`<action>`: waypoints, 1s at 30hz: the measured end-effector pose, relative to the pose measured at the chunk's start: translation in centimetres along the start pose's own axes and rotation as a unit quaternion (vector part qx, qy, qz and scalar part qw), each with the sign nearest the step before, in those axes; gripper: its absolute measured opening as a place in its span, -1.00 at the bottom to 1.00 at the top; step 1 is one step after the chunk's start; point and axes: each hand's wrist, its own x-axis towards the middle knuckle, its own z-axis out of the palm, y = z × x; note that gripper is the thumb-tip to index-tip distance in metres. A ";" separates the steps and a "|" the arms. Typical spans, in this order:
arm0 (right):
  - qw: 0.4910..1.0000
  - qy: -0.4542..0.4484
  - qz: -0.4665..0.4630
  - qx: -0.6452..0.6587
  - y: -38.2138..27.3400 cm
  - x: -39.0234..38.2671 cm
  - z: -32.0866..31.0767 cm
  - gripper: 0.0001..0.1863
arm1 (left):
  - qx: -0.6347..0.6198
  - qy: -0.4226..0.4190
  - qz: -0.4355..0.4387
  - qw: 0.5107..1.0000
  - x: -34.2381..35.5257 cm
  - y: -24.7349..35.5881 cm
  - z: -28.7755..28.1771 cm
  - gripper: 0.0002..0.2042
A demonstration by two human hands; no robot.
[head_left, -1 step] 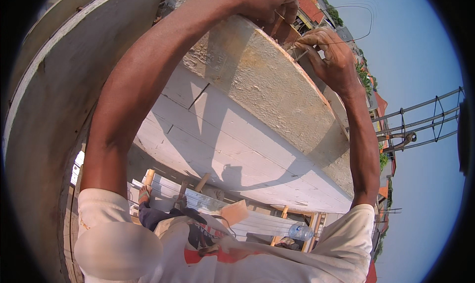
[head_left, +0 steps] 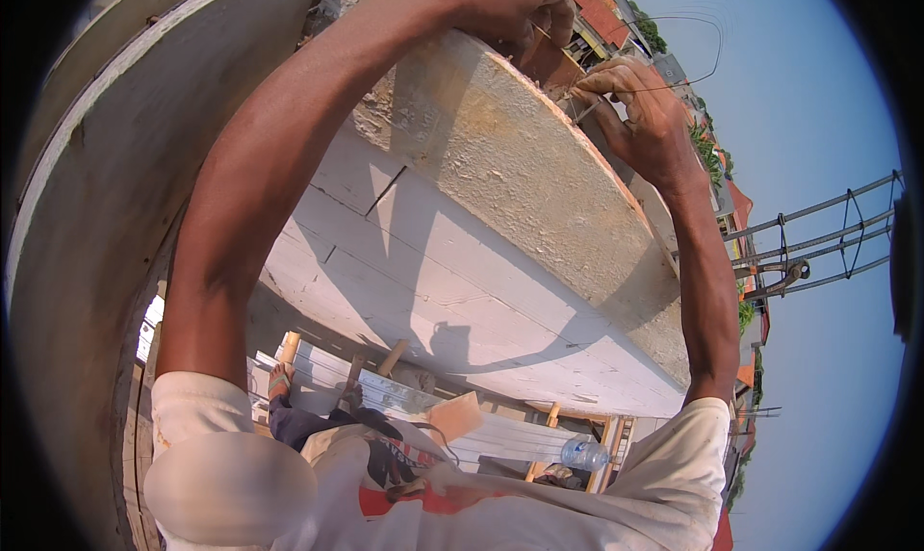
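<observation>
Both my hands are raised at the top edge of a rough concrete beam (head_left: 520, 176). My left hand (head_left: 539, 17) has curled fingers at a thin piece beside a reddish-brown board (head_left: 549, 60), partly hidden by the hand. My right hand (head_left: 640, 123) is closed, thumb and fingers pinched on thin wire beside a short metal piece (head_left: 584, 110) at the beam's edge. A loose loop of thin wire (head_left: 718, 41) arcs out above that hand. Exactly what my left fingers grip is too small to tell.
White block wall (head_left: 462, 262) under the beam; grey wall (head_left: 106, 214) at left. Below, plank platform (head_left: 510, 435) with my foot (head_left: 281, 378), wooden poles and water bottle (head_left: 582, 453). At right, rebar cage (head_left: 833, 233) with pliers (head_left: 797, 273) on it; rooftops and sky beyond.
My hands and forearms have shifted very slightly; both stay at the beam's top edge, and nothing else has visibly moved.
</observation>
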 end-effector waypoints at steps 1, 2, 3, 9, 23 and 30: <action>1.000 0.001 -0.001 -0.003 0.0 -0.1 0.3 -0.79 | 0.001 -0.001 -0.012 1.000 -0.1 -0.4 -0.1 -0.82; 1.000 0.001 -0.001 -0.006 0.1 -0.1 0.5 -0.79 | 0.002 -0.002 -0.020 1.000 0.0 -0.7 -0.1 -0.82; 1.000 0.005 0.007 0.003 -0.1 -0.1 0.6 -0.80 | 0.000 -0.003 -0.027 1.000 -0.2 -0.8 0.0 -0.82; 0.990 -0.026 0.089 0.102 -1.2 1.4 0.1 -0.81 | 0.003 -0.006 -0.054 0.999 -0.1 -1.3 0.5 -0.84; 0.990 -0.055 0.081 0.104 -1.6 2.6 0.1 -0.81 | 0.037 0.006 -0.049 0.998 -0.2 -2.1 1.6 -0.83; 0.984 -0.105 0.104 0.098 -2.0 2.9 -0.6 -0.84 | -0.056 -0.026 -0.058 0.996 -0.1 -1.6 1.0 -0.82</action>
